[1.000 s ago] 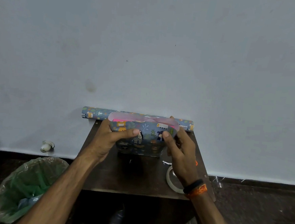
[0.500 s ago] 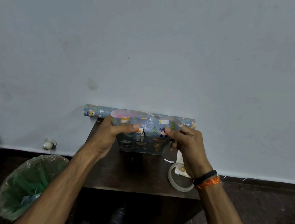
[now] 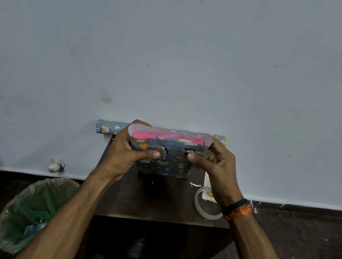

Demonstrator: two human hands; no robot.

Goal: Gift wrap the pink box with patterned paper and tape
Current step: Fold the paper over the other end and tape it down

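The box (image 3: 166, 137) stands on end at the back of the little dark table (image 3: 160, 200), wrapped in animal-print paper (image 3: 167, 159) that's open at the top, so a strip of pink shows inside. Left hand (image 3: 123, 156) grips the left side with its thumb across the front, and right hand (image 3: 214, 163) pinches the right edge of the paper, fingers curled. Spare roll (image 3: 109, 127) lies along the wall behind, tape (image 3: 206, 205) sits at the table's right front corner, bin (image 3: 28, 210) is on the floor at left.
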